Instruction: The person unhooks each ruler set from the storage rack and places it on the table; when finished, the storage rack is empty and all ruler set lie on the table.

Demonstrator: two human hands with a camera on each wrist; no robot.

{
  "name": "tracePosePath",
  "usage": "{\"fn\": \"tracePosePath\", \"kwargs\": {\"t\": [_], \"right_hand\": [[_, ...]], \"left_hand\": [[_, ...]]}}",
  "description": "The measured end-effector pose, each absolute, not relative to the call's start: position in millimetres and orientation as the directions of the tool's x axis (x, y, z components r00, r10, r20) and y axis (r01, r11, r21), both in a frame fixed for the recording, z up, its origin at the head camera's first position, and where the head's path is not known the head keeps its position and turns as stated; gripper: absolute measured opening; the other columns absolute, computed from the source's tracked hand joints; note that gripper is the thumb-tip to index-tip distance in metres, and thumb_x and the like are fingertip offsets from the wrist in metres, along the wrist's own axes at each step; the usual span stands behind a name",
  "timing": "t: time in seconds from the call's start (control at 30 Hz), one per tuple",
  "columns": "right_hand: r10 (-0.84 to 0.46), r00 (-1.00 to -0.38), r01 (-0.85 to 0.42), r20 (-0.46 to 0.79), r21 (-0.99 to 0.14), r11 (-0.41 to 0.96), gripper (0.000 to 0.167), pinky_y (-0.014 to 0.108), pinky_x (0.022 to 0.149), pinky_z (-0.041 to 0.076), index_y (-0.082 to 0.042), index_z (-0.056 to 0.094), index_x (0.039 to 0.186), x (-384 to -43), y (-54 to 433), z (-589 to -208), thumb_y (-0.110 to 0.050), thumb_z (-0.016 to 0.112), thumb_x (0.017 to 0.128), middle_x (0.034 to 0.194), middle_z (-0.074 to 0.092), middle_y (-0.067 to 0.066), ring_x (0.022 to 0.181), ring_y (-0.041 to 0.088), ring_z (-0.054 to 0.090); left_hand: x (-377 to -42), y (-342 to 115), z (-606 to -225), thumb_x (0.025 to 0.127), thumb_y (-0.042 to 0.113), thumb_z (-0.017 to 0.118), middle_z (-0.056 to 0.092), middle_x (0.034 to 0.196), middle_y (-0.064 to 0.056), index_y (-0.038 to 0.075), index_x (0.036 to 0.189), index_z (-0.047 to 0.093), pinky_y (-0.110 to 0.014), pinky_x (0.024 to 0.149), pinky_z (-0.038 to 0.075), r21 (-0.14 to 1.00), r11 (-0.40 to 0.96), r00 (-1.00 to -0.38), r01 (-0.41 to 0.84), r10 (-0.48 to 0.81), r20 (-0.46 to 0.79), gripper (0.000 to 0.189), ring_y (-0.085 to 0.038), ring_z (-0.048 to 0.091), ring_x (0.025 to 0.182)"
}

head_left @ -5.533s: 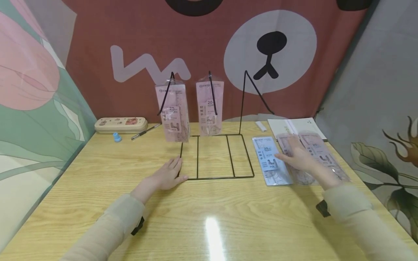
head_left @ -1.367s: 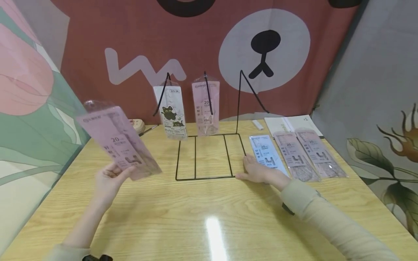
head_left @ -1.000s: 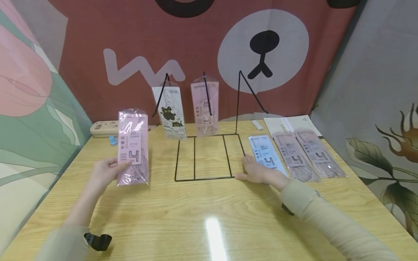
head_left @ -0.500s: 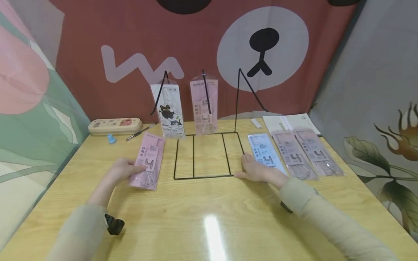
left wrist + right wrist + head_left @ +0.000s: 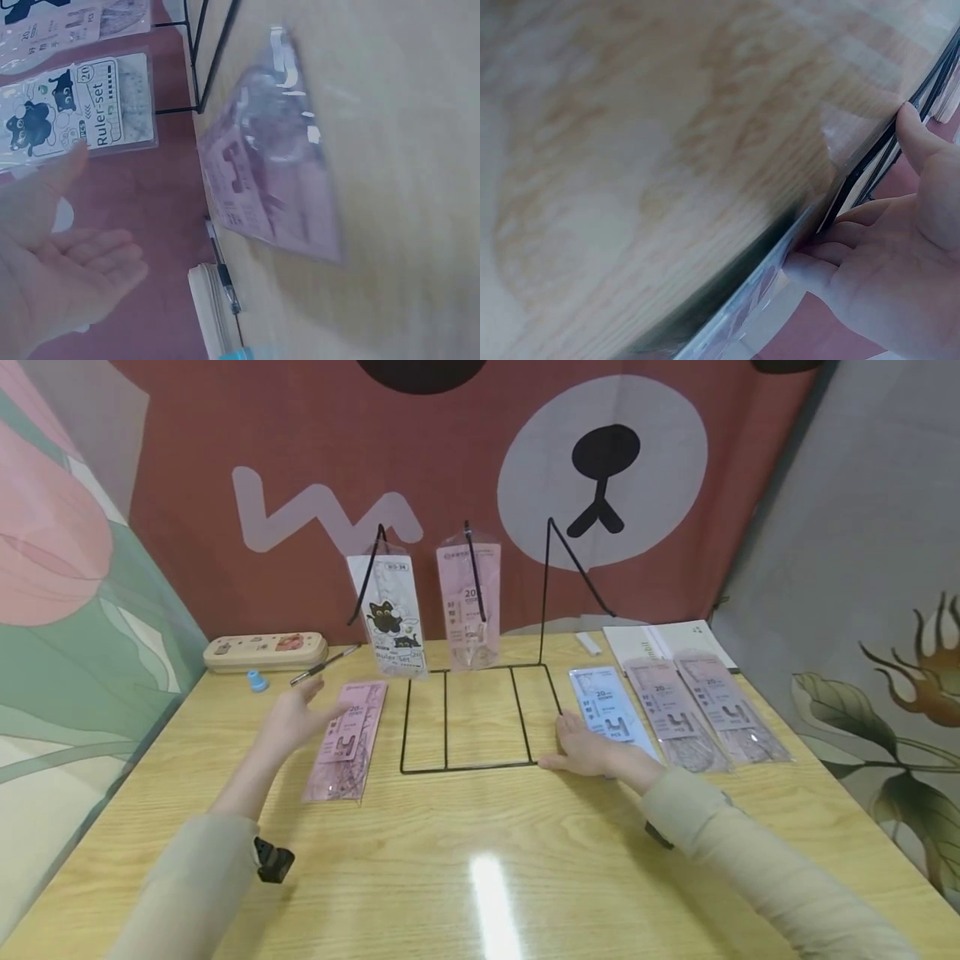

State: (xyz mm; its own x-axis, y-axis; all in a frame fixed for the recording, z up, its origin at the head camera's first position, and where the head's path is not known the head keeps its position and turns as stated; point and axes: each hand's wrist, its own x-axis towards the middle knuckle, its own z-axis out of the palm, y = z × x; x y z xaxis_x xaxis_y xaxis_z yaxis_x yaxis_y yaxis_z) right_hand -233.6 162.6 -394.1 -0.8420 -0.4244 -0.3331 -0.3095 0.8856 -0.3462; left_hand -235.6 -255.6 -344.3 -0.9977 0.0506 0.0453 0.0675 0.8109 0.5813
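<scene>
My left hand (image 5: 291, 720) is spread, holding nothing, over the upper left side of a pink packaged ruler set (image 5: 339, 777) on the table. In the left wrist view that packet (image 5: 289, 180) lies beyond the fingers. A black wire display rack (image 5: 480, 767) stands at the centre. My right hand (image 5: 588, 750) rests at its front right corner, fingers extended and thumb on the frame, overlapping a blue ruler set (image 5: 606, 697). From the left hook hangs a white ruler set (image 5: 393, 585) with black cats; a pink one (image 5: 454, 627) hangs from the middle hook.
Two more pink ruler sets (image 5: 667, 702) lie on the right, below a white notebook (image 5: 690, 639). A white eraser (image 5: 588, 643) lies behind the rack. At the back left are a pencil case (image 5: 264, 652), a pen (image 5: 324, 664) and a blue cap-like piece (image 5: 257, 681).
A pink ruler set came off the left hook, baring the white one. My left hand laid it left of the rack and let go. My right hand moved left onto the rack's corner.
</scene>
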Motion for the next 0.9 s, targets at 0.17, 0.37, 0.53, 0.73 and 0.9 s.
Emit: {"fn": "tracePosePath", "kwargs": {"t": [0.17,0.37,0.53,0.73,0.9], "right_hand": [[-0.423,-0.843,-0.304,-0.332,-0.354,0.884,0.089,0.053,0.118,0.005,0.018,0.004,0.143,-232,163,-394,-0.046,0.047,0.096,0.151,-0.004,0.035,0.142,0.047,-0.001],[-0.425,-0.844,-0.305,-0.328,-0.357,0.883,0.089,0.053,0.118,0.005,0.018,0.004,0.142,-232,163,-394,-0.045,0.046,0.097,0.151,-0.004,0.035,0.141,0.047,-0.002],[-0.421,-0.843,-0.306,-0.334,-0.346,0.887,0.089,0.053,0.118,0.005,0.017,0.004,0.143,-232,162,-393,-0.046,0.046,0.096,0.151,-0.004,0.034,0.142,0.046,-0.002],[-0.436,-0.841,-0.325,-0.319,-0.347,0.880,0.089,0.053,0.118,0.005,0.019,0.005,0.142,-233,162,-394,-0.046,0.046,0.096,0.150,-0.003,0.036,0.141,0.048,-0.001],[-0.442,-0.841,-0.327,-0.313,-0.357,0.875,0.088,0.054,0.118,0.005,0.019,0.005,0.142,-234,163,-396,-0.045,0.046,0.097,0.150,-0.003,0.037,0.141,0.048,-0.001]], "left_hand": [[-257,-242,-337,0.091,0.040,0.061,0.025,0.150,-0.028,-0.007,0.147,0.016,-0.054,0.114,0.024,0.648,0.752,-0.993,0.121,0.085,0.087,0.086,-0.044,0.025,0.139],[-280,-231,-338,0.090,0.040,0.061,0.017,0.155,-0.022,0.000,0.150,0.008,-0.050,0.117,0.019,0.735,0.666,-0.990,0.125,0.128,0.052,0.090,-0.038,0.017,0.144],[-290,-223,-341,0.090,0.042,0.061,0.015,0.156,-0.020,0.000,0.151,0.005,-0.048,0.119,0.017,0.756,0.650,-0.995,0.079,0.102,0.016,0.092,-0.035,0.015,0.145],[-298,-212,-342,0.089,0.039,0.063,0.013,0.157,-0.019,0.001,0.151,0.002,-0.046,0.119,0.015,0.819,0.571,-0.997,0.060,0.079,0.018,0.095,-0.034,0.014,0.145],[-304,-200,-343,0.088,0.029,0.066,0.029,0.152,-0.021,0.005,0.151,0.008,-0.047,0.117,0.024,0.900,0.434,-0.998,0.042,0.067,0.014,0.089,-0.034,0.028,0.141]]}}
